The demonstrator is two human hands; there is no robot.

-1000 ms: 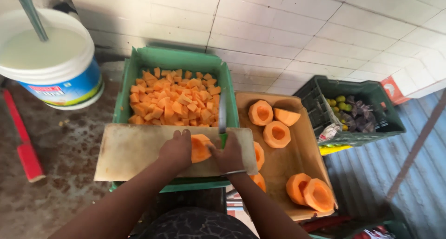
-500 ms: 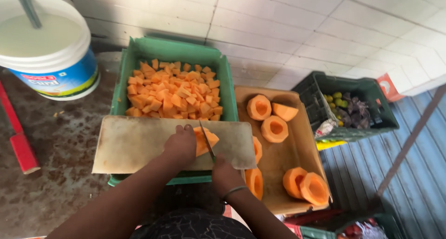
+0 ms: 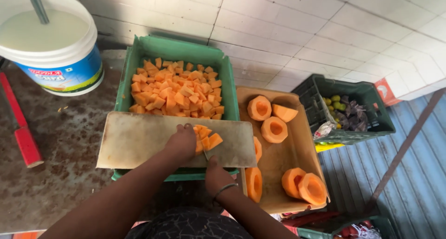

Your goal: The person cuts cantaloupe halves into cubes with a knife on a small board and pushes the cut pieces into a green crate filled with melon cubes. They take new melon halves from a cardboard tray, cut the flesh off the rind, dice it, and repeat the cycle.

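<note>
Fingers of the left hand (image 3: 182,141) curl down over a small heap of cut orange fruit pieces (image 3: 206,139), pressing them onto the cutting board (image 3: 139,139). Beside them the right hand (image 3: 217,174) is closed around a knife handle at the board's near edge; the handle itself is hidden in the fist, and only a sliver of the knife (image 3: 207,154) shows, touching the near side of the pieces. A thin bracelet circles the right wrist.

The board is pale and worn, and lies across the near rim of a green crate (image 3: 227,71). Beyond the board, the crate is filled with orange fruit cubes (image 3: 174,92). Just right of the board sits a shallow brown tray (image 3: 278,160), holding peeled fruit halves (image 3: 273,129) with hollowed centres, some near its far end, others at its near right corner, and two slices tucked against the board's right edge. Farther right of the board, well apart, a dark green crate (image 3: 367,97) holds small green fruit and purplish scraps. Left of the board and beyond it, a white bucket (image 3: 51,43) with a blue band stands on the stained worktop (image 3: 55,174), a grey rod rising from it. A red bar (image 3: 21,132) lies on the worktop at the far left.
</note>
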